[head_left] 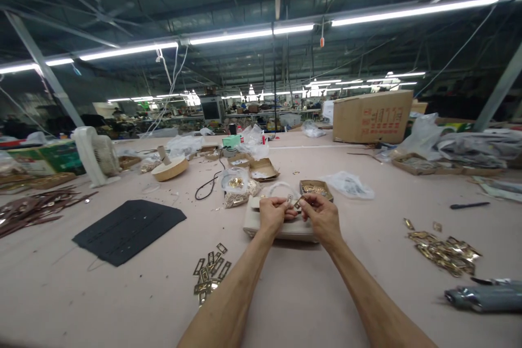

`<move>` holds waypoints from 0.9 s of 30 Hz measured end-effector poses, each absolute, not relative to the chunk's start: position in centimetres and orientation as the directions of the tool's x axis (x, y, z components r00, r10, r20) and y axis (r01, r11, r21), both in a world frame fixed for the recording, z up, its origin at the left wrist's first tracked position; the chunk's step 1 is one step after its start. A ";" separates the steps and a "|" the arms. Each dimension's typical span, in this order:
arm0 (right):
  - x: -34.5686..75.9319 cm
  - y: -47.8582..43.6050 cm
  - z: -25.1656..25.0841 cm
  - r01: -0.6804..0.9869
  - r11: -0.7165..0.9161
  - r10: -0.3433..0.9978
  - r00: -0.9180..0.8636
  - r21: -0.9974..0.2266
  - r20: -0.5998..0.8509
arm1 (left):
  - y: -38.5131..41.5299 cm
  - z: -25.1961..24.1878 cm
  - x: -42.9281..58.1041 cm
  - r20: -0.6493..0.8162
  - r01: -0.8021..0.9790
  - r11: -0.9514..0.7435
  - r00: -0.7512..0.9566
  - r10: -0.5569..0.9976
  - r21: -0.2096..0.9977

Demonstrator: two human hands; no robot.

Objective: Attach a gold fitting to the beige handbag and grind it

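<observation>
1. Nearest to me are my bare forearms (pixel 232 293), reaching over the surface (pixel 304 304) towards a beige bag (pixel 296 229).
2. My left hand (pixel 273 215) is closed to a pinch, with a small pale fitting (pixel 290 199) at the fingertips.
3. My right hand (pixel 323 217) is pinched just beside it on a small gilt fitting (pixel 297 204); I cannot tell whether the two pieces touch.
4. Both fittings are over the bag, which rests on the surface between two heaps of metal plates, the left heap (pixel 210 272) and the right heap (pixel 444 250).
5. I judge the fittings light, stiff and smooth, likely to slip or spin in the fingers; edges between thumb and forefinger give the surest hold.
6. The bag looks light, its body firm but likely to give if pressed. I would steady it by the ends, sparing the front, which could scratch.
</observation>
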State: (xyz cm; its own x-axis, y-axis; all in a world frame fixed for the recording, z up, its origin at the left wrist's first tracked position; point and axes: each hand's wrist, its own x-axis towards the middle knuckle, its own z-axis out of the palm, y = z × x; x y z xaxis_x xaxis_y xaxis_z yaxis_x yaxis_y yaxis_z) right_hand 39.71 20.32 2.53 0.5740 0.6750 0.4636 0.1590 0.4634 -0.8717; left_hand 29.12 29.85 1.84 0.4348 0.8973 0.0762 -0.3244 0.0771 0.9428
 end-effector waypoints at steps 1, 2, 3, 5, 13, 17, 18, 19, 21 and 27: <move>39.8 20.4 2.4 0.152 0.456 0.674 0.584 -0.877 0.452 | 29.9 1.8 29.1 0.081 -0.332 0.080 0.445 0.892 0.940; 39.9 20.4 2.2 0.149 0.447 0.676 0.590 -0.882 0.442 | 29.9 1.8 29.0 0.089 -0.338 0.081 0.458 0.884 0.938; 40.0 20.5 2.1 0.147 0.436 0.679 0.594 -0.888 0.432 | 29.9 1.7 29.0 0.098 -0.340 0.080 0.476 0.874 0.937; 40.3 20.5 1.9 0.138 0.415 0.692 0.594 -0.899 0.410 | 30.0 1.5 29.1 0.113 -0.331 0.074 0.513 0.851 0.941; 41.0 21.1 0.8 0.094 0.421 0.693 0.608 -0.902 0.387 | 29.8 1.3 29.2 0.149 -0.254 -0.014 0.518 0.842 0.967; 40.7 21.0 1.1 0.137 0.428 0.657 0.631 -0.893 0.412 | 29.6 1.7 29.0 0.131 -0.193 -0.027 0.550 0.825 0.981; 40.5 21.0 1.3 0.152 0.430 0.648 0.635 -0.890 0.422 | 29.6 1.9 28.9 0.117 -0.180 -0.017 0.562 0.819 0.983; 40.3 21.0 1.5 0.166 0.432 0.639 0.637 -0.887 0.430 | 29.6 2.0 28.9 0.104 -0.173 -0.004 0.574 0.813 0.985; 39.8 20.9 1.8 0.187 0.430 0.625 0.644 -0.883 0.441 | 29.7 2.2 28.7 0.087 -0.174 0.023 0.596 0.798 0.985; 39.4 21.0 2.0 0.260 0.392 0.617 0.637 -0.882 0.462 | 29.9 2.3 28.5 0.064 -0.195 0.071 0.607 0.792 0.978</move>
